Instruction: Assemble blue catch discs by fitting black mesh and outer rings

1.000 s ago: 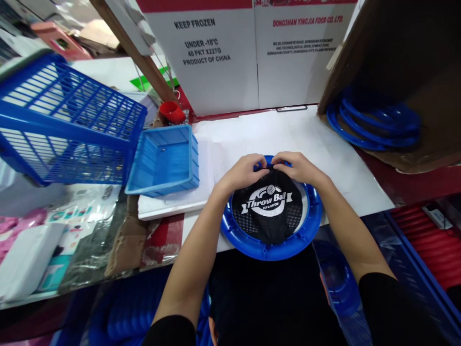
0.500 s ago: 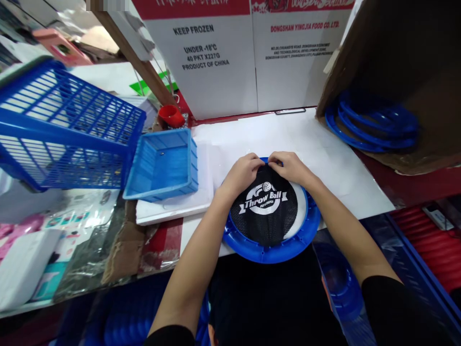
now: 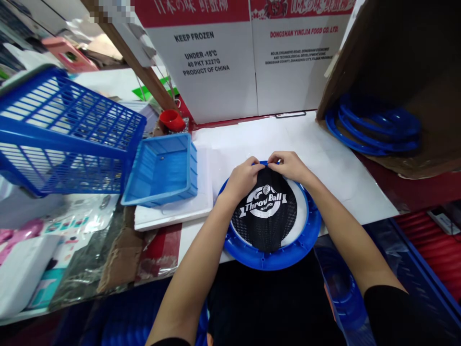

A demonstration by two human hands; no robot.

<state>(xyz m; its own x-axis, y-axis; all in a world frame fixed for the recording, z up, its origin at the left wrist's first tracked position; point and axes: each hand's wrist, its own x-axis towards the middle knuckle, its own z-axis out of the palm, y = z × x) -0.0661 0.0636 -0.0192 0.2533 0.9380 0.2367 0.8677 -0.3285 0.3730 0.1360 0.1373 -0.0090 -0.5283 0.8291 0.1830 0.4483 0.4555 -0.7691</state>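
Observation:
A blue plastic ring lies on the white work surface, its near edge against my body. Inside it is a round black mesh net printed "Throw Ball" in white. White surface shows through a gap along the net's right side. My left hand pinches the net's top edge at the far rim. Close beside it, my right hand pinches the same edge from the right. Both sets of fingertips nearly meet there, hiding how net and ring join.
A light blue bin stands on a white slab at the left, beside a large blue basket. Several blue rings lie in a cardboard box at the right. White printed cartons back the surface; a red cup stands near them.
Both hands stay at the far rim, with the fingers slightly shifted. The ring and net sit a little lower in view, and the camera has tilted slightly.

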